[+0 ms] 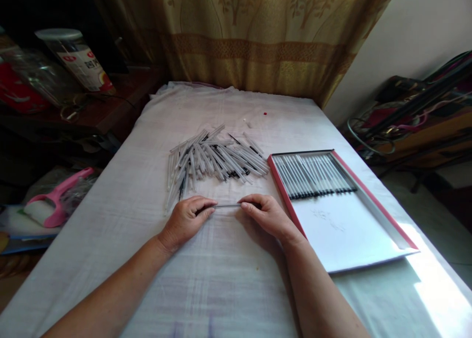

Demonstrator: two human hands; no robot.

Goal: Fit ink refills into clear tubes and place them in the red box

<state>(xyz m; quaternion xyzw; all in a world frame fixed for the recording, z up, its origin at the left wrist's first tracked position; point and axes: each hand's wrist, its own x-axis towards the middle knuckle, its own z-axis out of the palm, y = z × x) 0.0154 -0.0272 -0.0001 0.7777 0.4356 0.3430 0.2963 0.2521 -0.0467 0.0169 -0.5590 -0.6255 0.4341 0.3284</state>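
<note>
Between my two hands a thin grey pen [227,205] lies level, one end in each set of fingers. My left hand [189,219] is closed in a pinch on its left end, and my right hand [266,215] pinches the right end. Just beyond them a loose pile of clear pen barrels and black pen parts [217,156] is spread on the cloth. To the right of my right hand sits a shallow red-edged box [376,210]. A row of pens with black ends [313,173] lies side by side in its far part.
A white cloth [206,289] covers the table. Small red [265,113] and white bits lie at the back, before a gold curtain [236,33]. On the left stand a lidded jar [79,62] and a pink-handled item [57,200]. Bags and straps [401,107] crowd the right side.
</note>
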